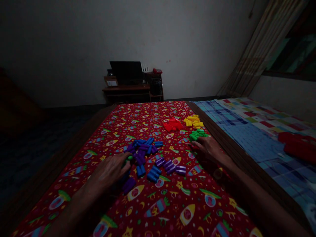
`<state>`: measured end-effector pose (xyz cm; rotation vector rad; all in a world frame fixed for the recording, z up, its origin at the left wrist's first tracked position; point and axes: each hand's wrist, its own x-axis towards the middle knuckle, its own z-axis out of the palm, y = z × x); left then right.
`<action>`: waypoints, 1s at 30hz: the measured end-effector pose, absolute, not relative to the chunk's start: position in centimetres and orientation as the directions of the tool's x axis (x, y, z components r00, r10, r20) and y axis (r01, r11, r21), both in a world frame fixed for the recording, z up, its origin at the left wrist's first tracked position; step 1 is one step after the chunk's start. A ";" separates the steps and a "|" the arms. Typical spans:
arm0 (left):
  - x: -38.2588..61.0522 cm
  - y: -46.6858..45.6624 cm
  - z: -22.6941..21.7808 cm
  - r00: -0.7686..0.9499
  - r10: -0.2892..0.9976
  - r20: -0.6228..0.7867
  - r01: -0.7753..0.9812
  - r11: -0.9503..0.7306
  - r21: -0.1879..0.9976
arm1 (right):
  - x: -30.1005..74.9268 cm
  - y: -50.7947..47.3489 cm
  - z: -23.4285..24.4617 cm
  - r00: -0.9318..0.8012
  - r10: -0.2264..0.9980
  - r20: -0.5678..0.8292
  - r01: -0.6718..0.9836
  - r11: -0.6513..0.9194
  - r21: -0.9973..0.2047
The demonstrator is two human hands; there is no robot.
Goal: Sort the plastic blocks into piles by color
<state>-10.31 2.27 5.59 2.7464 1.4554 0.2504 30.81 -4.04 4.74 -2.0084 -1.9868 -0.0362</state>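
The left hand (pixel 111 169) is half curled, thumb and forefinger pinching a green piece (pixel 129 158) at the left edge of a mixed blue-and-purple pile (pixel 143 149); the piece's visible end points right, its long axis mostly hidden. One purple piece (pixel 128 185) slants up rightward on the near side. Next come two blue clusters, the left one (pixel 141 171) pointing away from the person, then three purple clusters: the first two tilt up rightward, the last (pixel 181 170) lies nearly crosswise. Farther right are one red pile (pixel 172 124), one yellow pile (pixel 193 121) and one green pile (pixel 198 134). The right hand (pixel 208 148) bends its fingers at the green pile's near edge; whether it grips anything, I cannot tell. Everything lies on a red rocket-print cloth (pixel 138 217). Behind, left to right: a desk (pixel 125 88) with one dark monitor (pixel 126 71), pale wall, a curtain (pixel 251 56); a patchwork-covered bed (pixel 247 131) sits at right.
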 end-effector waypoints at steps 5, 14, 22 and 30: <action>-9.8 2.7 6.3 0.419 0.898 0.131 0.882 -0.437 0.175 | 32.3 -4.0 4.7 0.185 0.959 0.213 0.983 -0.185 -0.018; -7.3 2.7 7.1 0.392 0.914 0.106 0.496 -0.307 0.812 | 25.9 -4.8 7.1 -0.155 0.940 0.303 0.928 0.244 -0.283; -4.9 0.3 6.5 0.453 0.891 0.022 0.315 -0.183 0.931 | 17.0 -4.3 5.1 -0.405 0.853 0.330 0.582 0.519 -0.627; -5.2 1.2 6.4 0.359 0.933 0.019 0.266 -0.122 0.956 | 19.0 -4.7 5.1 -0.387 0.884 0.262 0.641 0.462 -0.613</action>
